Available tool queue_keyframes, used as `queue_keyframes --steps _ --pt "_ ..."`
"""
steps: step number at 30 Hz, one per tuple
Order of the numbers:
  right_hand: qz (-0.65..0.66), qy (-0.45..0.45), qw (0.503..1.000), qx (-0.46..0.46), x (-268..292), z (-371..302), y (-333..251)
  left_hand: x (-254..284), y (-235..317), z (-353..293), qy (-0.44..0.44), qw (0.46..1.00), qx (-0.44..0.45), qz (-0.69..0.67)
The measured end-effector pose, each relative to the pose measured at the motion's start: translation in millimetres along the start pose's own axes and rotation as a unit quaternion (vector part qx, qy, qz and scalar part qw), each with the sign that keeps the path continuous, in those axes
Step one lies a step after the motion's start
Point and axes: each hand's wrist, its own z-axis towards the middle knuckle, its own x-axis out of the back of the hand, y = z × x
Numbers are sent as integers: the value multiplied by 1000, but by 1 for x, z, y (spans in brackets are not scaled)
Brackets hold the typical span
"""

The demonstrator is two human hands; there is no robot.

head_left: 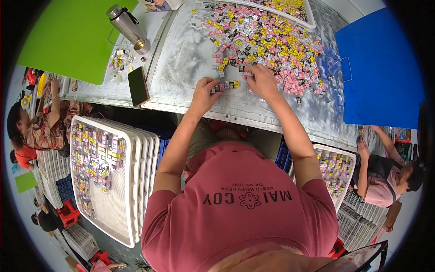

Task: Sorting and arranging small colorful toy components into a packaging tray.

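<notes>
My left hand [205,94] grips the left end of a short row of small printed blocks [229,85], black, white, pink and yellow, lying on the metal-topped table [181,54]. My right hand [262,80] is at the near edge of a wide heap of similar loose blocks [258,41], a little right of the row. Its thumb and fingers are pinched together around a small block [248,74], partly covered by the fingertips. A few single blocks [221,66] lie just beyond the row.
Clear plastic cases [333,65] lie right of the heap. A white tray [312,20] of blocks stands at the back. On the left are a steel flask [124,22] and a phone [138,86]. Green [68,41] and blue panels [380,68] flank the table; stacked trays [129,181] stand beside me.
</notes>
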Motion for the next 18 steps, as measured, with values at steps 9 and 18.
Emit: queue_keyframes --steps 9,18 --pt "117 -27 993 -2 -16 -13 -29 -1 -2 1 8 1000 -10 6" --pt "130 -6 987 93 -46 -3 -55 6 -6 -10 31 999 19 23"
